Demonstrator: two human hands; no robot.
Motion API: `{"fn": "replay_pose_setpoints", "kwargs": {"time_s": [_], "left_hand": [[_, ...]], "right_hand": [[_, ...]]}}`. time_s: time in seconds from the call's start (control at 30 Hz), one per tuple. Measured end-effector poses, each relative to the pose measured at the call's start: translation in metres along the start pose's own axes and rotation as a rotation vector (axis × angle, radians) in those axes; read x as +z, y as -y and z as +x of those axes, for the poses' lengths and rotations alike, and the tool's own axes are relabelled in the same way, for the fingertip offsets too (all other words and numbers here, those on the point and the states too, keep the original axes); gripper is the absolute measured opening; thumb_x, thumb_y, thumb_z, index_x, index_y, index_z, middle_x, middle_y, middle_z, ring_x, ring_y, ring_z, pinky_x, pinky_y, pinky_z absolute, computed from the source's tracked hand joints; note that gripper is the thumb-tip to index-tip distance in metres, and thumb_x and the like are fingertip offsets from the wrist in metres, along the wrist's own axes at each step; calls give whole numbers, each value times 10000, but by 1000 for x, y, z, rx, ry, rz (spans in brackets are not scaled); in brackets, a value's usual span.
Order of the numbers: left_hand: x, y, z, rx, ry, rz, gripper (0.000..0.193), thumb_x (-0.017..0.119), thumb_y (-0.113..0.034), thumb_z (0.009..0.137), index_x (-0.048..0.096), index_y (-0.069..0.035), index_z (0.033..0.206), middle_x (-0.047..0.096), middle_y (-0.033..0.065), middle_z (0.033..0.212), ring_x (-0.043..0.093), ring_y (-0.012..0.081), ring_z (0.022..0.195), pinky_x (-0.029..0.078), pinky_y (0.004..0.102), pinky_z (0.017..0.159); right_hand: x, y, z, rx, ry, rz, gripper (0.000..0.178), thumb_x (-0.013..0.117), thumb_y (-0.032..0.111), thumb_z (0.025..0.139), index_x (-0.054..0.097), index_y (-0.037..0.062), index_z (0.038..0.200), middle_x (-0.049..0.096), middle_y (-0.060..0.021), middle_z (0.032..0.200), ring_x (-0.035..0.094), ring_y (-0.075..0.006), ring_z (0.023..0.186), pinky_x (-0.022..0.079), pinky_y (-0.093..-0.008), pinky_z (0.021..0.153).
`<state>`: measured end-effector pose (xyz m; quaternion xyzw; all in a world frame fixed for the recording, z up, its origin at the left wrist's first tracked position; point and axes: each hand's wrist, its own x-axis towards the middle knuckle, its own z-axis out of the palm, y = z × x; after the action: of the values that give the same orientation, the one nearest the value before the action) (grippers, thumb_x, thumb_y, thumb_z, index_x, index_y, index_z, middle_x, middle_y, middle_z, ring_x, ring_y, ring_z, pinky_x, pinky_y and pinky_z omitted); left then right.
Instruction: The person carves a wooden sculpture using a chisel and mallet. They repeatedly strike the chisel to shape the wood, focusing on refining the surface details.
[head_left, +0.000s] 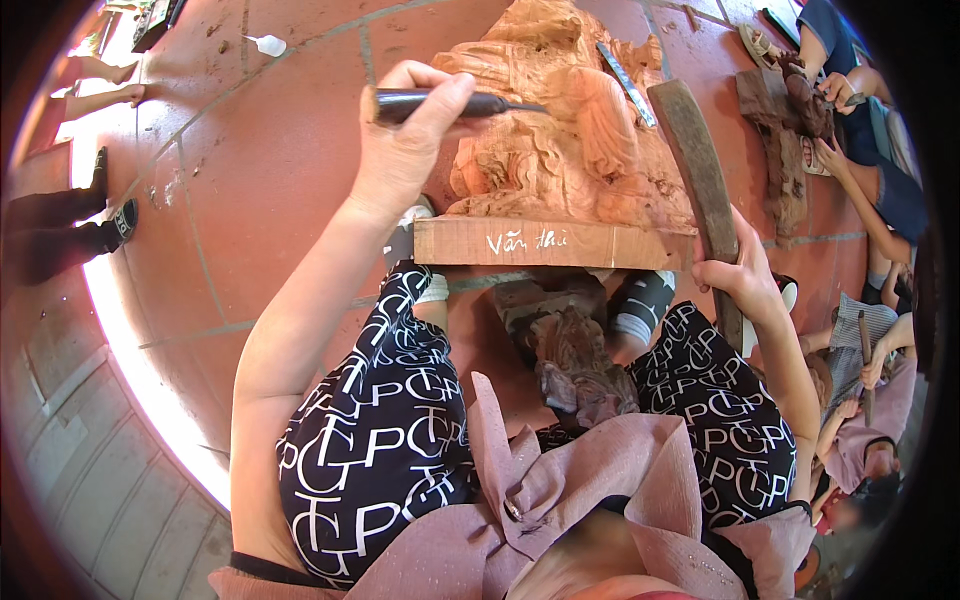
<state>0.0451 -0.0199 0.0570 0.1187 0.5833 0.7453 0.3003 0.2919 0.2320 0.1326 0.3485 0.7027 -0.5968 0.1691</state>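
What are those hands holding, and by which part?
Left hand: a carving chisel, by its dark handle. Right hand: a wooden club, by its lower part.

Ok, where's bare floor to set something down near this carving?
Widest bare patch: red tiles between the pale carving and the dark trousers leftward. Crowded: right side, with wooden club and a co-worker's dark carving; also below, dark wood between your legs.

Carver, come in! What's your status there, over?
Left grip: dark-handled chisel. Right grip: curved wooden mallet. Chisel points at wood carving, contact unclear. Flat metal tool lies on carving, right of chisel tip.
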Motion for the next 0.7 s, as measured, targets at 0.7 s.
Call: {"fn": "replay_pose_setpoints", "kwargs": {"time_s": [0.7], "left_hand": [[-28,-17,10,16,160,130,209,658,32,873,613,-26,1069,637,128,1128,634,270,1087,542,390,958]], "right_hand": [[-2,-6,-1,-19,-26,25,521,666,71,680,534,-10,1177,574,-30,783,556,-110,674,468,-262,627]]}}
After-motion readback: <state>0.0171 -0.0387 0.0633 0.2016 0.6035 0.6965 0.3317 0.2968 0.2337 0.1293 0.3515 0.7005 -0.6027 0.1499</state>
